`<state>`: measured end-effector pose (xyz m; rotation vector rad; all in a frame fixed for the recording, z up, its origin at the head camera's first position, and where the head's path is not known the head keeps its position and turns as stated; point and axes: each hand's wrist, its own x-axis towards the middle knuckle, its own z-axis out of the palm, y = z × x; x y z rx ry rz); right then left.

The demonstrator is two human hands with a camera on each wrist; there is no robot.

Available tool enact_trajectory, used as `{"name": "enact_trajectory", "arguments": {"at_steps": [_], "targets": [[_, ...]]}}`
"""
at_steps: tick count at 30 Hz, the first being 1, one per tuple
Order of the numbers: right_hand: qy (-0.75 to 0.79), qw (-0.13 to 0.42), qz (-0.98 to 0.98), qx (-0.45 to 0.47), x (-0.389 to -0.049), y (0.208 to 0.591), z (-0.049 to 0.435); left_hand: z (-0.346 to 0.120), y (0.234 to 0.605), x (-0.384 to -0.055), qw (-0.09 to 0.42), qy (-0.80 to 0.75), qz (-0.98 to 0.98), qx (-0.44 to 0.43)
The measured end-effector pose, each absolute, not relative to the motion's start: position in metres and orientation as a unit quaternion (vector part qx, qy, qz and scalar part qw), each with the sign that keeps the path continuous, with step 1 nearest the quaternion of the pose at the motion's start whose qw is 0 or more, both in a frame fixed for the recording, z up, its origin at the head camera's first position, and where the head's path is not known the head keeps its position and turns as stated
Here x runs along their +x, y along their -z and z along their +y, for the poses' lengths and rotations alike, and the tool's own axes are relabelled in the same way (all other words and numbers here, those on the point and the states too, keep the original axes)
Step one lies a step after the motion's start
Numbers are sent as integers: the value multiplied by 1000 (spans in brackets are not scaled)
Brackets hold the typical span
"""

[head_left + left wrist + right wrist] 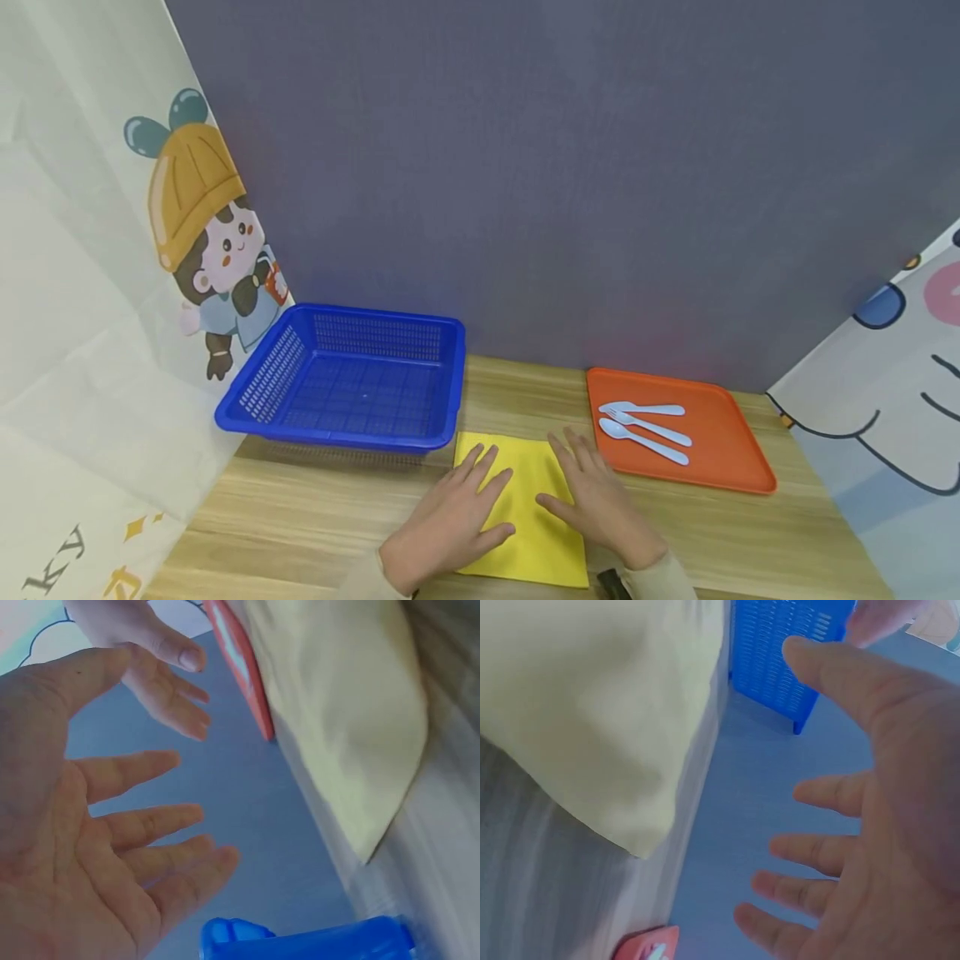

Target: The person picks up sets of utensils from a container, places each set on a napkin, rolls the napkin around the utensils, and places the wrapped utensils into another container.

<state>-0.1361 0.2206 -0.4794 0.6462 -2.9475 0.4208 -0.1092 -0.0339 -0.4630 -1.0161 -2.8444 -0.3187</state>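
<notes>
A yellow cloth (536,537) lies flat on the wooden table; in both wrist views it looks pale. Over its left side hovers my left hand (457,517), fingers spread and holding nothing. My right hand (596,500) is above the cloth's right edge, its fingers also spread, with nothing in them. The left wrist view shows a gap between the left palm (82,862) and the cloth (345,712). Likewise, the right palm (900,862) is apart from the cloth (592,712) in the right wrist view.
A blue plastic basket (450,400) stands at the back left. On the right, an orange tray (720,442) carries white plastic cutlery, two spoons (645,442) and a fork (652,426) among it. A grey wall (525,183) rises behind the table (315,517).
</notes>
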Motion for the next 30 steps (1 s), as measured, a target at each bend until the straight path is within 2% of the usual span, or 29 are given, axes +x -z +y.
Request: {"name": "enact_trajectory", "arguments": {"at_steps": [4,20,30], "targets": [[-149,29,-964,218,-140,483,220,-35,468,-108,32,94,-938,-333],[-158,12,-940,302,-158,508,222,-37,493,-103,29,77,-922,-379],[-141,-8,-938,317,-158,512,223,-35,498,-102,-22,67,-927,-369]]}}
